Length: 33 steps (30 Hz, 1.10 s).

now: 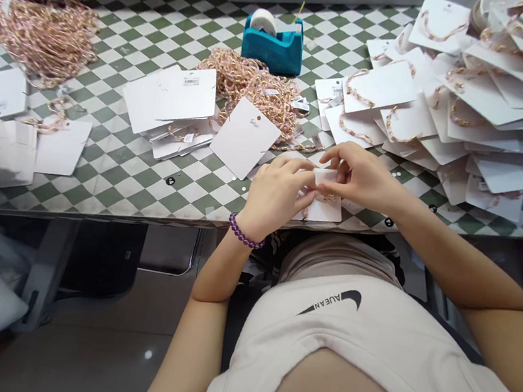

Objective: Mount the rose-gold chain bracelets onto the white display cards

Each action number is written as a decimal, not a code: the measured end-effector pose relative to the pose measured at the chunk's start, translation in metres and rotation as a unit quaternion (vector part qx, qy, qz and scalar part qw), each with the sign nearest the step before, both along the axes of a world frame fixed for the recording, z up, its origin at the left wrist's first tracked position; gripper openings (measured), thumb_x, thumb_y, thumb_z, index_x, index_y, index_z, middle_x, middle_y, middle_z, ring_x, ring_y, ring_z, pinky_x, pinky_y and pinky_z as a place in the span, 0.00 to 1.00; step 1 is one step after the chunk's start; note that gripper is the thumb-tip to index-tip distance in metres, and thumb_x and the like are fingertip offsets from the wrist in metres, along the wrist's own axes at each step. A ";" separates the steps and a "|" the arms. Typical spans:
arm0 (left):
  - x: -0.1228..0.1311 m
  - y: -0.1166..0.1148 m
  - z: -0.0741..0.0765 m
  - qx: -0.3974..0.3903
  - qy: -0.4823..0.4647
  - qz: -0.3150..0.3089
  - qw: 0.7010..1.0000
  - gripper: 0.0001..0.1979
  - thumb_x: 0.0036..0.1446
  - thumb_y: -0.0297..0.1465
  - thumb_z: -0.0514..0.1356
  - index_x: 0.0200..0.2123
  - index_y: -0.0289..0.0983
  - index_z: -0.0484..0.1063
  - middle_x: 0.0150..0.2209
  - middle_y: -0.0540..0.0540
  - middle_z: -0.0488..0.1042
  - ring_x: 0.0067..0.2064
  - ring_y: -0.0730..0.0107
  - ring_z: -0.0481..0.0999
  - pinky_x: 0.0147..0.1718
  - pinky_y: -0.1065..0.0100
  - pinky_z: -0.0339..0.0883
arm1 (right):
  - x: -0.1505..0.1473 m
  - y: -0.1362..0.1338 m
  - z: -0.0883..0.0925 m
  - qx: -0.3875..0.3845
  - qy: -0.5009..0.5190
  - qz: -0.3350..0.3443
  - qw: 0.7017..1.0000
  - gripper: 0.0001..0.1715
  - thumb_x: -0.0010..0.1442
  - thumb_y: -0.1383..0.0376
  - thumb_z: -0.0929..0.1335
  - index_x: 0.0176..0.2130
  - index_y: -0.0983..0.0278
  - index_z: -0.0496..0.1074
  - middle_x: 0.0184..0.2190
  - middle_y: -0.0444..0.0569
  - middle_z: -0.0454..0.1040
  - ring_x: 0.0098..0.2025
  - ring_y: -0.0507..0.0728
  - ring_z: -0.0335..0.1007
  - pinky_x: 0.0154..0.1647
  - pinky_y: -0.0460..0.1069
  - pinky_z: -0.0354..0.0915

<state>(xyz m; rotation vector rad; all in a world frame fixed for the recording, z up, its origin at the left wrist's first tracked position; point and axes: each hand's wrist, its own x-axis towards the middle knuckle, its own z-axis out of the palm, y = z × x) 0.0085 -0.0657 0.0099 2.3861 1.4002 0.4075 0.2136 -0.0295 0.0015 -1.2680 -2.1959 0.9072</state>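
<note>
At the table's front edge lies a white card (329,212), partly covered by my hands, with a bit of pink and gold beaded strand showing on it. My left hand (277,191), a purple bead bracelet at its wrist, rests on the card's left side with fingers bent together. From the right, my right hand (356,177) curls over the card, thumb and fingers close together near its top. What the fingertips of each hand hold is too small to make out. Just left of them, a blank-faced white card (245,138) leans on a heap of beaded strands (267,95).
Behind the heap stands a teal tape dispenser (273,45). A large pile of carded strands (503,124) fills the right side. White cards (185,97) lie left of centre. Another bead heap (43,35) and more cards (62,146) are at far left.
</note>
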 end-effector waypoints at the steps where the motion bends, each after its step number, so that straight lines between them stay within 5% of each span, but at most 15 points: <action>1: 0.000 0.000 0.001 -0.001 0.001 0.002 1.000 0.07 0.66 0.32 0.61 0.39 0.40 0.80 0.58 0.48 0.77 0.60 0.54 0.74 0.57 0.54 0.70 | 0.001 0.000 -0.002 0.030 0.005 -0.006 1.000 0.19 0.52 0.62 0.77 0.43 0.65 0.74 0.36 0.47 0.74 0.27 0.48 0.67 0.29 0.47 0.64; 5: 0.001 -0.002 0.001 -0.005 0.006 0.009 1.000 0.07 0.66 0.32 0.61 0.38 0.40 0.80 0.57 0.48 0.78 0.59 0.54 0.74 0.55 0.54 0.71 | 0.004 -0.012 -0.010 0.154 0.017 -0.048 0.987 0.09 0.62 0.60 0.72 0.39 0.63 0.77 0.35 0.48 0.74 0.29 0.51 0.67 0.32 0.48 0.67; 11: -0.001 -0.002 -0.004 0.006 -0.012 0.011 1.000 0.08 0.66 0.33 0.61 0.37 0.40 0.80 0.57 0.47 0.78 0.60 0.53 0.74 0.56 0.53 0.71 | 0.009 -0.042 -0.023 0.340 -0.073 -0.012 0.938 0.10 0.67 0.59 0.70 0.43 0.59 0.82 0.45 0.51 0.78 0.47 0.59 0.69 0.50 0.55 0.68; 23: -0.001 0.000 -0.001 -0.009 -0.005 0.004 1.000 0.07 0.66 0.33 0.61 0.38 0.40 0.80 0.58 0.46 0.78 0.60 0.53 0.74 0.57 0.51 0.71 | 0.013 -0.026 -0.028 0.340 -0.038 0.077 0.937 0.11 0.69 0.61 0.69 0.44 0.59 0.82 0.38 0.50 0.79 0.42 0.57 0.67 0.46 0.53 0.70; 33: -0.001 0.000 0.000 -0.016 -0.016 0.008 1.000 0.06 0.66 0.33 0.61 0.40 0.39 0.79 0.58 0.46 0.78 0.61 0.55 0.74 0.59 0.53 0.68 | 0.013 -0.024 -0.032 0.293 -0.003 0.067 0.954 0.11 0.68 0.59 0.70 0.42 0.60 0.82 0.38 0.50 0.79 0.42 0.57 0.71 0.47 0.54 0.68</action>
